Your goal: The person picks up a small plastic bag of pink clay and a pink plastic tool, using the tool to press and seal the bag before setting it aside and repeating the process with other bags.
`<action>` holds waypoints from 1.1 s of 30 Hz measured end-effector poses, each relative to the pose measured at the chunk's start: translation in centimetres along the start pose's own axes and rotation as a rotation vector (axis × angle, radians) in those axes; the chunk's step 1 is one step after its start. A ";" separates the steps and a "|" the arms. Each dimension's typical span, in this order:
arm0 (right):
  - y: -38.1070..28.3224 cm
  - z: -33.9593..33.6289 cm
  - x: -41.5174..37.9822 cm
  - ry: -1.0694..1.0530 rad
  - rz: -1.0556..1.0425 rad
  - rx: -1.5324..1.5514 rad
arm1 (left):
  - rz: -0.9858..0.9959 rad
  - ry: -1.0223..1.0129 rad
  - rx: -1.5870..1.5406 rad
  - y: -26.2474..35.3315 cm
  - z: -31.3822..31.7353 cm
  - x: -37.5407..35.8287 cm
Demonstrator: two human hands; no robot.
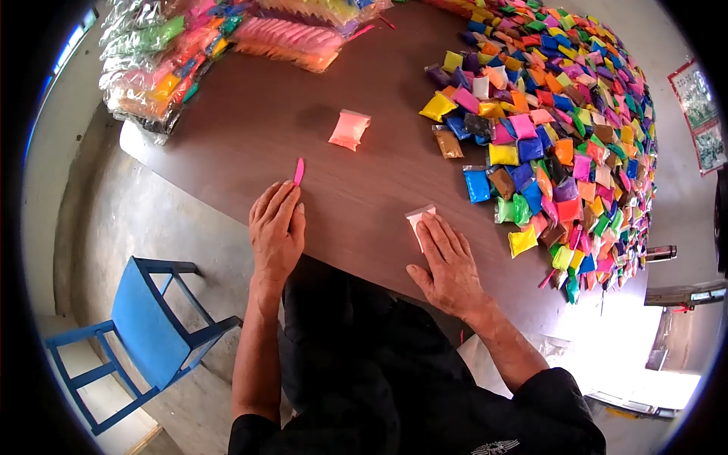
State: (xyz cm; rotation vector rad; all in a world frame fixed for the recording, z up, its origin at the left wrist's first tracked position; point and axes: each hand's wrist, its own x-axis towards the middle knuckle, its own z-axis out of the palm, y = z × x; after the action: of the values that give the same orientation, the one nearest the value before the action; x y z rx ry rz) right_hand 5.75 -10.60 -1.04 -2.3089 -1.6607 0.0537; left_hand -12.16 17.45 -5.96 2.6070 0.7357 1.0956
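My left hand (277,231) rests on the near edge of the brown table with its fingers stretched forward. A thin pink plastic stick (299,171) points away from its fingertips, touching or almost touching them. My right hand (446,262) lies flat, fingers extended over a small pale pink packet (415,218) whose far end shows beyond the fingertips. The rest of that packet is hidden under the fingers. Farther in on the tabletop, between the two hands, lies a salmon-pink clear packet (350,130), apart from both.
A large heap of small colourful packets (561,144) covers the table's right side. Stacked clear bags of packets (152,68) and a row of pink ones (292,38) stand at the back left. A blue chair (152,322) is on the floor to the left.
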 end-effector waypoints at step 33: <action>1.5 0.9 -0.9 0.347 0.007 0.128 | -0.331 -0.234 -0.070 4.4 -2.3 2.3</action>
State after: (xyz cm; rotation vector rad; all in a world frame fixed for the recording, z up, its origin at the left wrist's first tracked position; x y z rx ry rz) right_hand 6.70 -11.68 -2.40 -2.0874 -1.4310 -0.2203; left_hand -10.87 14.98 -1.25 2.3856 1.0054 0.6952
